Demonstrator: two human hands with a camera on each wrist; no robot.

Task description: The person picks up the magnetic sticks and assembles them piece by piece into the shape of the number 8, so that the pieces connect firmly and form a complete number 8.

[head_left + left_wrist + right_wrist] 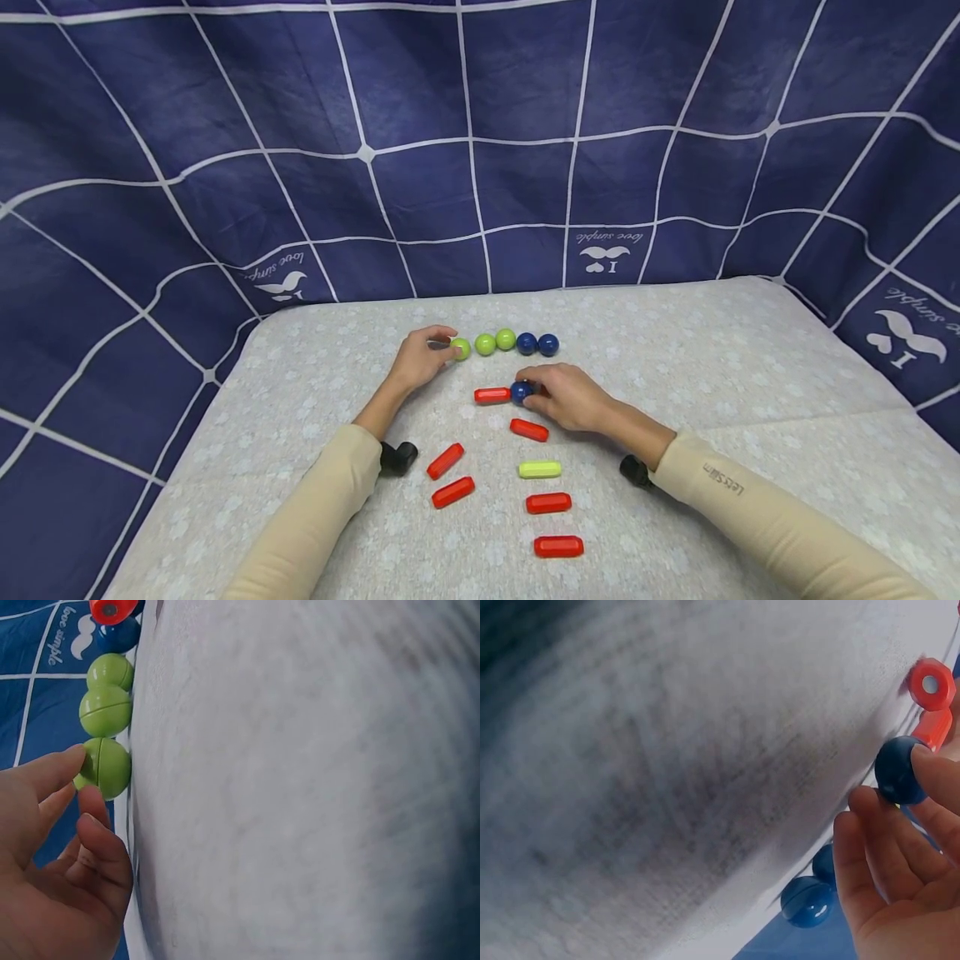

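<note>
At the left end of a row of balls, my left hand [422, 358] pinches a green ball [109, 769] between its fingertips and thumb. Two more green balls [495, 341] stand just to the right of it, followed by two blue balls [537, 344]. Nearer to me, my right hand [572, 397] holds another blue ball [900, 771] between thumb and fingers. That ball sits against the right end of a red rod [491, 396], which lies crosswise. The right wrist view shows another red rod [931, 684] end-on, with a round silvery spot in its face.
Closer to me lie a slanted red rod [529, 430], a yellow-green rod [540, 469] and two red rods [548, 502] in a column. Two slanted red rods [446, 461] lie to their left. A blue checked cloth [517, 183] hangs behind the pale patterned tabletop [720, 358].
</note>
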